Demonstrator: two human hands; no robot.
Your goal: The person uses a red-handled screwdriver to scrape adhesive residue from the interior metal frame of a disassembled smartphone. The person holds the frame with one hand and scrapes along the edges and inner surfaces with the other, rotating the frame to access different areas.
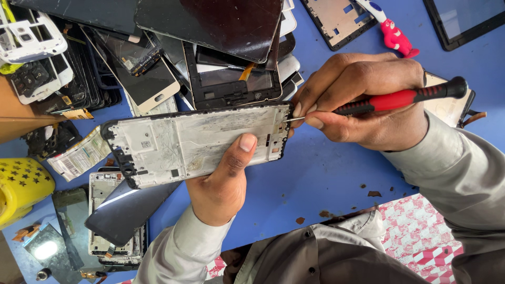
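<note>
A bare phone frame (pixel 194 143) is held at the centre of the view, above a blue table (pixel 326 173). It is gripped from beneath by the left hand (pixel 223 184), the thumb pressed on its face near the 4 o'clock corner and the fingers hidden behind it. The right hand (pixel 363 100) is closed around a screwdriver (pixel 400 99) with a red and black handle, which comes in from 3 o'clock; its thin tip is set against the frame's right edge, at about 2 o'clock of the frame.

The frame is judged light, thin and stiff along its length, yet liable to flex or crack if twisted, since its screen is removed and only a scuffed metal plate with a black plastic rim is left. That rim looks chipped and brittle, so it is best held by the long edges or the flat middle, not by the corners. The plate appears smooth and could slip under a sideways push from the tip; a firm thumb hold near the worked end seems called for.

A heap of broken screens (pixel 210 47) lies at 12 o'clock, and a yellow case (pixel 21 186) at 9 o'clock.
</note>
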